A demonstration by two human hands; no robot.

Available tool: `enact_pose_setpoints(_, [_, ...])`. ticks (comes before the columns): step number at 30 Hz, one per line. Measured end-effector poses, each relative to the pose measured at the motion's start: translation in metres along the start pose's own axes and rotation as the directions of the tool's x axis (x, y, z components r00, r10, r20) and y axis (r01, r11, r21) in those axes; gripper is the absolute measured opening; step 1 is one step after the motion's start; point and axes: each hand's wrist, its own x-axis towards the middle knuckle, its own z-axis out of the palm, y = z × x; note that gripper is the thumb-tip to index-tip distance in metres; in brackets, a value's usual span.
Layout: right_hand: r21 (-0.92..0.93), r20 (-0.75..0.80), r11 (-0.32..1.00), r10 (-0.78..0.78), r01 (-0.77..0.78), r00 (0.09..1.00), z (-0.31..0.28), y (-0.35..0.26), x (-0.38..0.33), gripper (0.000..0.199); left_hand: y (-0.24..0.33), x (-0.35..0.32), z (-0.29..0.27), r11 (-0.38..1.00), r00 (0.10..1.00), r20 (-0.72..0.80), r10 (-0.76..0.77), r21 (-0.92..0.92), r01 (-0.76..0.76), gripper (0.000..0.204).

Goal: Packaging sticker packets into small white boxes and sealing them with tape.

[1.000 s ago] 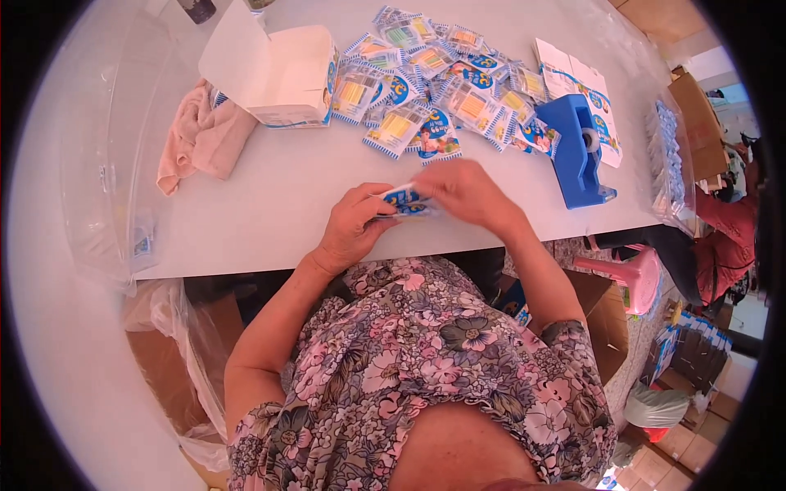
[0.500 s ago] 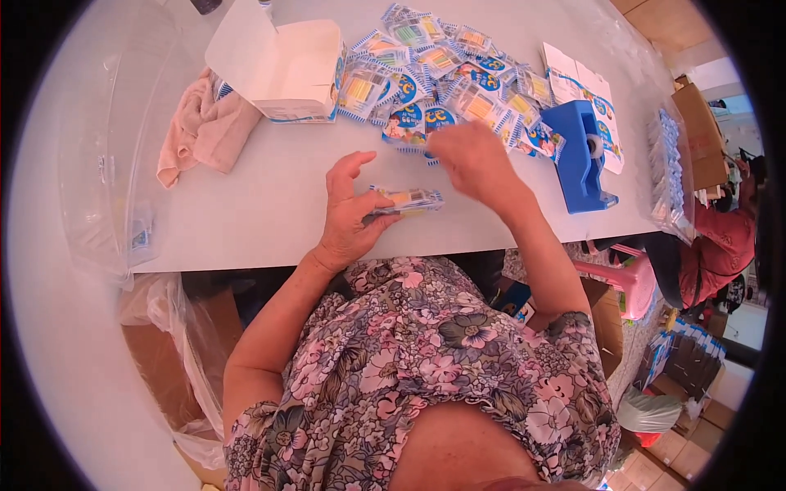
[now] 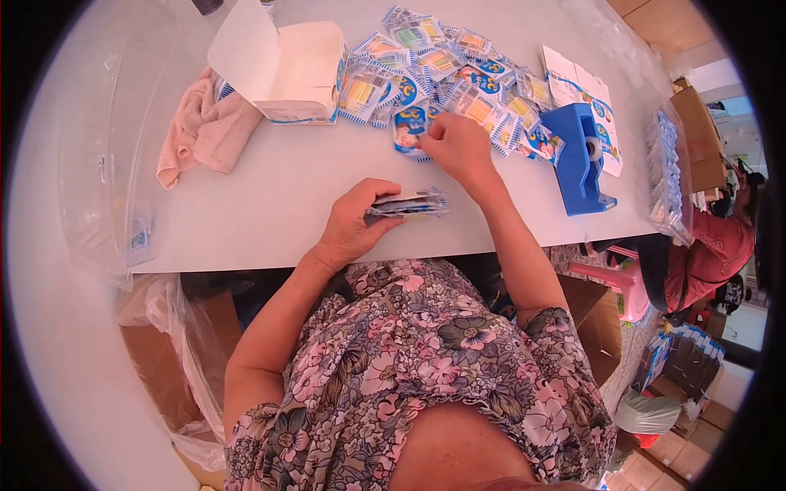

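Note:
My left hand [image 3: 352, 214] is closed around a small stack of plastic packets [image 3: 413, 203], held edge-on between thumb and fingers just above the table near its front edge. Farther out, my right hand [image 3: 463, 149] pinches the right side of a blue printed packet [image 3: 408, 131] at the near edge of a heap. That heap [image 3: 442, 61] is made of many similar packets with blue-and-white striped ends; clear windows show coloured pieces inside. My right fingers hide part of the pinched packet.
An open white carton [image 3: 303, 74] stands left of the heap, beside a pink cloth [image 3: 209, 127]. To the right are a blue tape dispenser [image 3: 580, 159], a flattened printed carton [image 3: 602, 106] and a clear tray of packets [image 3: 667, 172]. A clear plastic bin [image 3: 106, 164] sits far left.
My right hand has moved slightly left and closed on a packet at the heap's near edge. My left fingers have come down over the stack, which now stands more edge-on.

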Motion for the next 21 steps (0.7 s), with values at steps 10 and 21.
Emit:
enact_pose_setpoints(10, [0.555, 0.421, 0.83, -0.225, -0.053, 0.879, -0.036, 0.008, -0.038, 0.015, -0.009, 0.002, 0.003, 0.905, 0.936, 0.034, 0.35, 0.247, -0.347, 0.039])
enact_pose_setpoints(21, [-0.121, 0.001, 0.905, -0.411, 0.408, 0.912, -0.016, 0.027, -0.033, 0.019, -0.008, 0.01, 0.003, 0.949, 0.96, 0.011, 0.281, 0.147, -0.28, 0.044])
